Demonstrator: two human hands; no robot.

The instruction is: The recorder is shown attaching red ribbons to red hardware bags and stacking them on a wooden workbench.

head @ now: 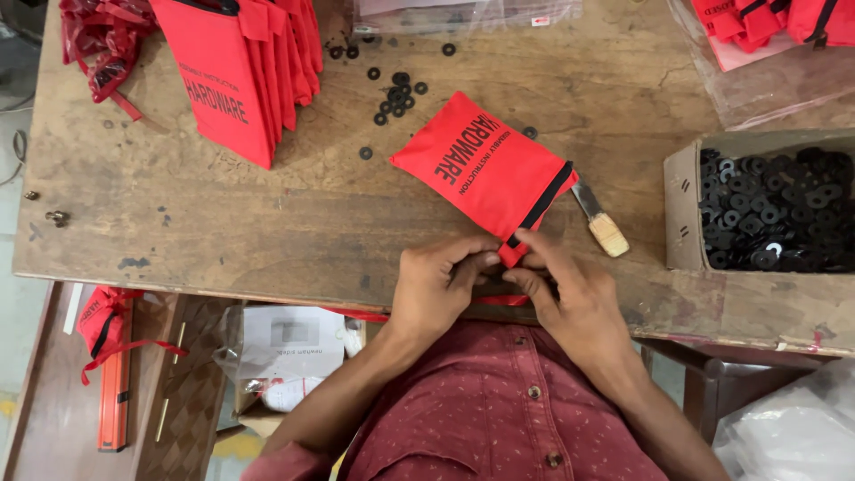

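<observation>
A red fabric pouch (485, 165) with black lettering and a black strip along its opening lies tilted on the wooden table (223, 214). My left hand (436, 281) and my right hand (565, 289) meet at the pouch's near corner by the table's front edge. Both pinch the red flap at the pouch's opening. A red drawstring hangs below the edge, partly hidden by my fingers.
A stack of like red pouches (245, 67) stands at the back left. Loose black washers (396, 93) lie scattered behind the pouch. A cardboard box of black washers (770, 209) sits at the right. A small wooden-handled knife (601, 223) lies beside the pouch.
</observation>
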